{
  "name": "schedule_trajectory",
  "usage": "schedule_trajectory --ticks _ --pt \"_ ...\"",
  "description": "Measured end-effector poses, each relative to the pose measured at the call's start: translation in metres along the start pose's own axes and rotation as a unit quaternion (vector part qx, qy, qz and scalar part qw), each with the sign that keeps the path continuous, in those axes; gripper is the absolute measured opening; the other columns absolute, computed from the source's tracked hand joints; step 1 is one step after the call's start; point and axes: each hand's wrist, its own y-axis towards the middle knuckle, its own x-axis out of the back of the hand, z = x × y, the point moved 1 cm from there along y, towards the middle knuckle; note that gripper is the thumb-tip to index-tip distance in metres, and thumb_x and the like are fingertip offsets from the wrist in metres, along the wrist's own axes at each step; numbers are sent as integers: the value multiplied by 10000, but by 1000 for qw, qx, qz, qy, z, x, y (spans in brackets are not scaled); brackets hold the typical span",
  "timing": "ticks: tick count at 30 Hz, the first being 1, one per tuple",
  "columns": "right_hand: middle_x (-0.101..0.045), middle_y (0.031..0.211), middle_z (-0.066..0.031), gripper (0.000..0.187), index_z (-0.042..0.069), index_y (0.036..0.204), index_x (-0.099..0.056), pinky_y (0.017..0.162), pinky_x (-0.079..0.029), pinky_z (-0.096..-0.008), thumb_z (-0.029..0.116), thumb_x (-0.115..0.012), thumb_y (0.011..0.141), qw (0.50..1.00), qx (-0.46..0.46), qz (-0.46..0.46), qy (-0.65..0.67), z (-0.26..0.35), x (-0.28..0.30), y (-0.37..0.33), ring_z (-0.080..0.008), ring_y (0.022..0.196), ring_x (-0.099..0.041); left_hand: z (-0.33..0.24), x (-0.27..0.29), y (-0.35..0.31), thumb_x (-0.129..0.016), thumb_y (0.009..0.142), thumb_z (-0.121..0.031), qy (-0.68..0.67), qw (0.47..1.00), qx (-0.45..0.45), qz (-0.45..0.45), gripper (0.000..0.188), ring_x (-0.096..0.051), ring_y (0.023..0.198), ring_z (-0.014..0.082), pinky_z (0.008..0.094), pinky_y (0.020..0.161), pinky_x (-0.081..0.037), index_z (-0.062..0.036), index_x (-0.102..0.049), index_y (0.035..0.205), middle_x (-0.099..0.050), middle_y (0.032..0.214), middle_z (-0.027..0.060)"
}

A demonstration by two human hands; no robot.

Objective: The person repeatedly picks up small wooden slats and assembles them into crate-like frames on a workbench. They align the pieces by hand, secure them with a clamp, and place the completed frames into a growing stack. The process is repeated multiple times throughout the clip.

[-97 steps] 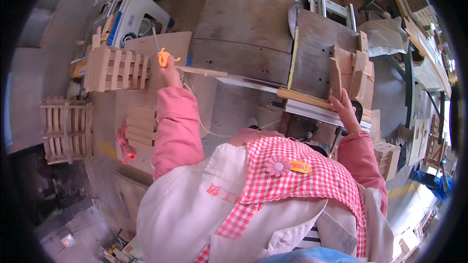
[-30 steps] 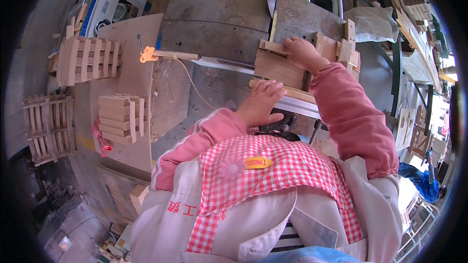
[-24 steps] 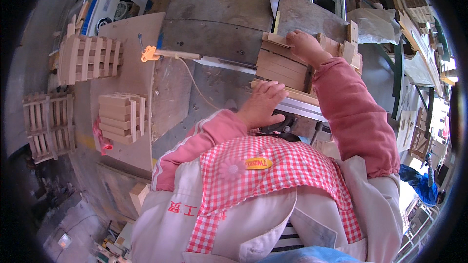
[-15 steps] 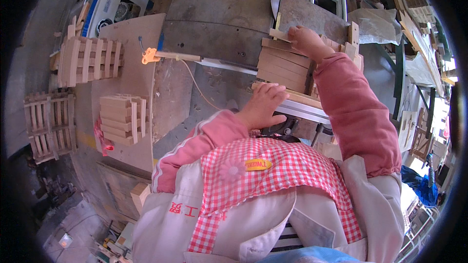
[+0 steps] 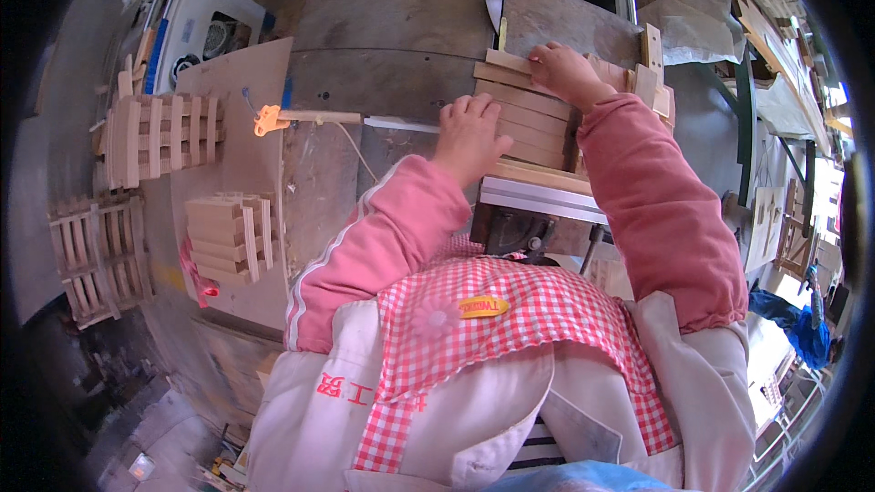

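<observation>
Head view: flat wooden slats point(image 5: 529, 118) on a worn, stained table point(image 5: 387, 87).
I see them pale brown, straight, side by side; the left hand point(image 5: 467, 135) is at their left ends, thumb spread; the right hand point(image 5: 567, 71) bends at the farthest slat point(image 5: 507, 60); its grip I cannot tell.
</observation>
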Motion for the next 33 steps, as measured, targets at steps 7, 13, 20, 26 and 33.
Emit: schedule_trajectory --ticks 7,13,20,26,33 --pt "-634 1085 -149 274 77 1084 -658 915 -470 -430 197 -617 841 995 88 13 36 -3 -12 -4 -344 1022 -598 43 -3 38 -524 892 -258 -235 946 161 -154 383 -586 1038 398 462 916 -452 21 -602 1143 -626 1117 229" --pt "-635 1041 -153 309 63 1072 -628 901 -474 -429 202 -649 797 998 8 13 61 0 -8 -6 -349 1022 -596 43 -5 52 -462 926 -252 -218 952 171 -127 400 -607 1057 392 443 930 -462 38 -598 1165 -645 1096 262" --pt "-645 1012 -188 298 67 982 -634 885 -487 -435 208 -668 721 996 -24 2 87 -7 1 -4 -385 1021 -597 31 -5 47 -458 936 -254 -236 952 182 -74 385 -602 1067 400 444 931 -463 14 -602 1171 -636 1118 263" --pt "-657 1001 -170 261 65 994 -647 873 -489 -443 206 -642 775 996 -2 -65 63 -17 -3 7 -381 993 -612 48 -7 50 -464 934 -273 -256 928 252 -95 402 -608 1065 394 435 923 -467 22 -599 1171 -642 1106 257" --pt "-684 1014 -166 216 89 1015 -679 838 -497 -438 195 -595 846 991 31 6 129 -29 -14 9 -374 964 -640 52 -32 53 -504 959 -282 -358 899 252 -11 388 -637 873 170 312 728 -518 22 -590 1183 -662 1014 97"
